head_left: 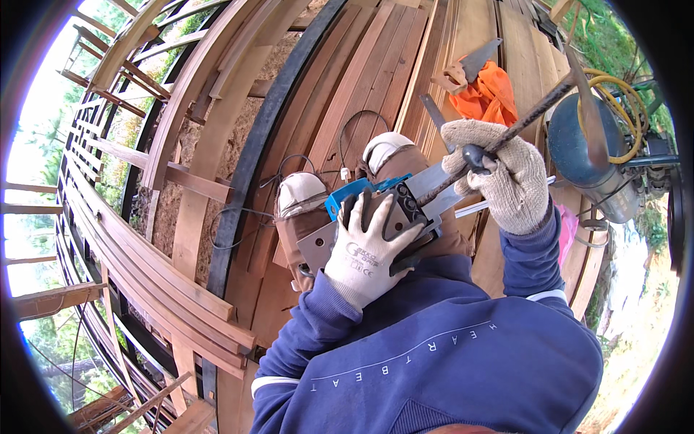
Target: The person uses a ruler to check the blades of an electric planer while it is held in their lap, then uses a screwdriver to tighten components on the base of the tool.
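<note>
A blue power tool with flat grey metal plates [316, 247], which looks like an electric planer, rests across my lap. My left hand [370, 253], in a white glove with dark fingertips, lies over it with the fingers spread. My right hand [506, 173], in a knitted cream glove, is closed just right of the tool. What its fingers hold is hidden. A dark flat metal bar [434, 114] reaches up to this hand; whether it is gripped cannot be told. A dark twisted cord [538, 110] with a black toggle [476, 157] crosses in front of my right hand, near the camera.
A handsaw [477, 61] and an orange cloth [489, 95] lie on the boards [376, 61] ahead. Thin black cable [365, 112] loops near my shoes [300, 194]. A blue tank machine [587, 137] with a yellow hose [640, 119] stands right. Left are open framing and stacked planks [166, 278].
</note>
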Available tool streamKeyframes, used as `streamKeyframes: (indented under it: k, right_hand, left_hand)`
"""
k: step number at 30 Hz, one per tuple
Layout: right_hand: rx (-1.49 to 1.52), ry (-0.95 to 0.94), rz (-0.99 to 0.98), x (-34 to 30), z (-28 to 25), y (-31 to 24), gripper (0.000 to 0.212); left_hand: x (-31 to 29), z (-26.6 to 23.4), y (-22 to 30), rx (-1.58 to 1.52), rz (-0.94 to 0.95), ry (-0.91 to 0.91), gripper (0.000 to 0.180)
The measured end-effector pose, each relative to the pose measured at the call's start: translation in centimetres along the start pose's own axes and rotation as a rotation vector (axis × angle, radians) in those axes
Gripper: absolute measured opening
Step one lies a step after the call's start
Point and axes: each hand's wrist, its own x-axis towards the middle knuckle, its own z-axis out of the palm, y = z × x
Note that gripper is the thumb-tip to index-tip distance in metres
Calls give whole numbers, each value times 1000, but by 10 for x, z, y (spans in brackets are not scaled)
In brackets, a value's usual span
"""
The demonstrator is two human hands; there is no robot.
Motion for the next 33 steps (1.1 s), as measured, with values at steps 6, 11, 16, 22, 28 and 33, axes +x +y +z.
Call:
streamKeyframes:
  k: [6,11,16,22,28,33]
  right_hand:
    - [54,95,-27,-8,-4,18,39]
    - [86,95,-35,-10,5,19,33]
    - [94,142,-13,-10,6,22,27]
    - [22,193,-93,-10,7,33,25]
    - [139,33,-45,-10,4,23,31]
    - [194,-59,-25,-10,-1,17,38]
  left_hand:
    - [0,4,-1,-12,58,-52,57]
    - [2,3,-2,-7,49,-63,57]
    - [2,3,-2,2,51,-73,55]
    - [3,2,-1,7,50,-90,55]
    - [2,4,-2,8,39,-90,56]
    - [3,4,-3,4,47,-76,56]
